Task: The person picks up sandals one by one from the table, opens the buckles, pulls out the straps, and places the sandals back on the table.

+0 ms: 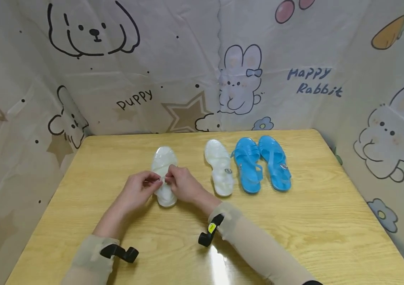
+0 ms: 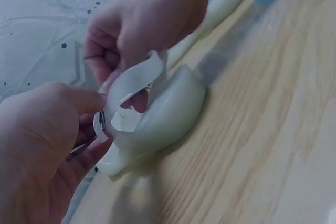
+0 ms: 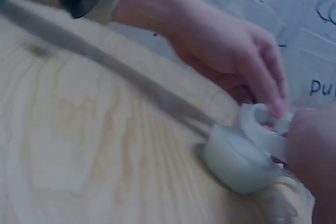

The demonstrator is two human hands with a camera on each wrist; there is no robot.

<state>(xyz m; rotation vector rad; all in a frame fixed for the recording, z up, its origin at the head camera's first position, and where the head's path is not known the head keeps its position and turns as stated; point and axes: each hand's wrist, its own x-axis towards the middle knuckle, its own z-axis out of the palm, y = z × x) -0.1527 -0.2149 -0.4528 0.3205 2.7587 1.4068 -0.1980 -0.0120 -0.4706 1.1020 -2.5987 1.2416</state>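
Observation:
A white jelly sandal [image 1: 164, 155] lies on the table, toe away from me, between my two hands. From the left, my left hand [image 1: 138, 190] pinches its ankle strap close to a small metal buckle [image 2: 102, 121]. My right hand [image 1: 185, 184] pinches the strap [image 2: 137, 81] from the other side. In the left wrist view the strap stands raised in a loop above the heel. Fingers cover part of the buckle, so I cannot tell whether the strap end is through it.
A second white sandal [image 1: 220, 168] lies to the right, its buckle at the side. Beyond it, two blue sandals [image 1: 247, 158] sit side by side on the wooden table [image 1: 294, 237]. Printed cloth [image 1: 180, 59] hangs behind and along both sides.

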